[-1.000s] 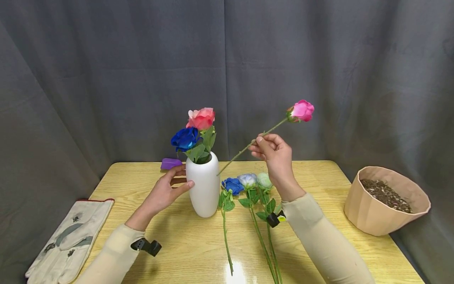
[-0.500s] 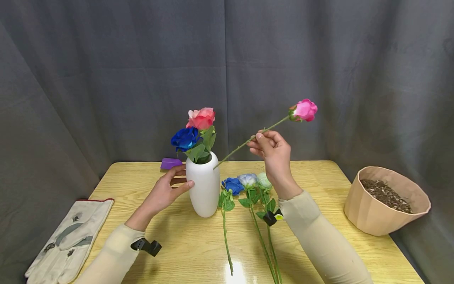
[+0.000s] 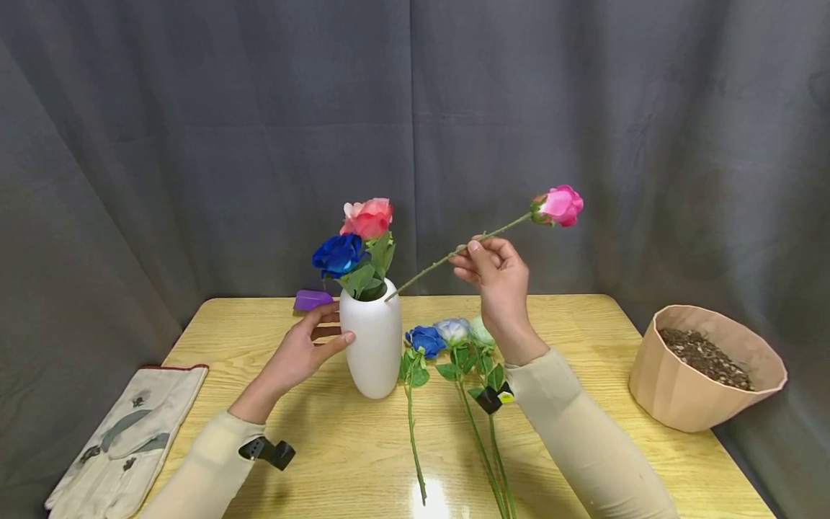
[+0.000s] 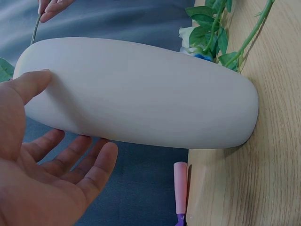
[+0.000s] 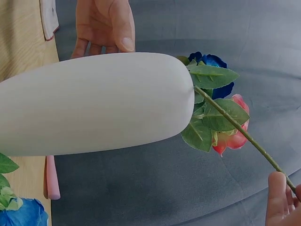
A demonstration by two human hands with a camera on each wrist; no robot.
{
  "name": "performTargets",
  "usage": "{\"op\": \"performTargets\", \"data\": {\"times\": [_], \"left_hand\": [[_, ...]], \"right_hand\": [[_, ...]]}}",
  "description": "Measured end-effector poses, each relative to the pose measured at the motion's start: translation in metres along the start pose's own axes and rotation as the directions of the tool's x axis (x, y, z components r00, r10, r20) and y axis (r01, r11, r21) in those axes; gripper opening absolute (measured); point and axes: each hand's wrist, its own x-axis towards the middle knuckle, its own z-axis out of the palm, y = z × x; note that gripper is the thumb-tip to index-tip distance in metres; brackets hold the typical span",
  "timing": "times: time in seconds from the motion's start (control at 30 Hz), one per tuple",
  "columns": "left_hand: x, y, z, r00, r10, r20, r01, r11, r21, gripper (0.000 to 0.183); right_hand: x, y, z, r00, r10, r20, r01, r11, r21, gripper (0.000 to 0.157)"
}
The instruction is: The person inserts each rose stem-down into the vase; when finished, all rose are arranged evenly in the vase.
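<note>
A white vase (image 3: 371, 346) stands upright on the table, holding a blue rose (image 3: 338, 254) and a coral-pink rose (image 3: 367, 218) with green leaves. My left hand (image 3: 305, 351) holds the vase from its left side, thumb in front and fingers around behind, as the left wrist view also shows. My right hand (image 3: 502, 281) pinches the thin stem of a bright pink rose (image 3: 561, 205) between thumb and fingers. This rose slants up to the right, and its lower stem end (image 5: 200, 91) lies at the vase's rim.
Right of the vase lie a blue rose (image 3: 425, 340), a pale lilac rose (image 3: 452, 329) and a pale green flower (image 3: 481, 333), stems toward me. A planter of soil (image 3: 668, 375) stands at right, work gloves (image 3: 130, 440) lie at left, and a purple-bladed tool (image 3: 312, 300) is behind.
My right hand has shifted slightly left, bringing the pink rose's stem end from beside the vase up to its rim; the bloom tips farther right. My left hand and the vase stay put.
</note>
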Motion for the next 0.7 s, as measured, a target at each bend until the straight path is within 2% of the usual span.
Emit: {"op": "performTargets", "data": {"times": [0.37,0.7], "left_hand": [[-0.001,0.001,0.0,1.0,-0.011,0.005,0.011,1.0,-0.001,0.071],[0.0,0.001,0.0,1.0,-0.015,0.006,0.015,1.0,-0.004,0.071]], "right_hand": [[-0.003,0.005,0.006,0.999,0.008,0.052,-0.006,0.999,-0.035,0.012],[-0.005,0.016,0.016,0.992,0.068,0.102,-0.059,0.995,-0.085,0.015]]}}
